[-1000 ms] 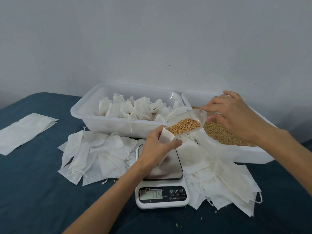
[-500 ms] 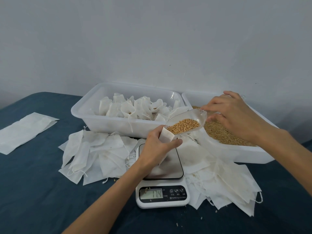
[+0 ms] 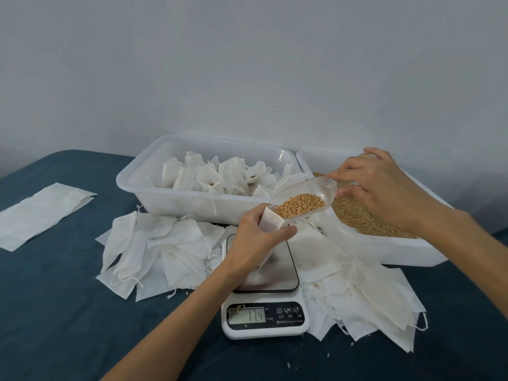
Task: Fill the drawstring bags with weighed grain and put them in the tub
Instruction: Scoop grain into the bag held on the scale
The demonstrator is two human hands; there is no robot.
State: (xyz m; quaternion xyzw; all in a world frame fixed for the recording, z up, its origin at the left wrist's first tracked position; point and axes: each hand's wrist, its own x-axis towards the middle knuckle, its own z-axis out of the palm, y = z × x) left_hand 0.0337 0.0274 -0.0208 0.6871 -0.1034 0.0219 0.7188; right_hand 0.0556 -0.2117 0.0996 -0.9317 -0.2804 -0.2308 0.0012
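Over blue cloth we're gripping a limp, light bag [image 3: 270, 220] open by its rim with left hand [image 3: 254, 244], right hand [image 3: 376, 188] pinching scoop [image 3: 305, 200] just beside, tipping loose grain [image 3: 298, 206].

- A dark blue cloth [image 3: 68, 312] covers the tabletop and fills the lower half of the view.
- A plain pale grey wall [image 3: 247, 64] rises behind it, taking the whole upper half from 9 through 12 to 3 o'clock.
- A flat white sheet [image 3: 41, 213], folded in layers, lies on the cloth at 9 o'clock, well apart from everything else, with its long side running slantwise.
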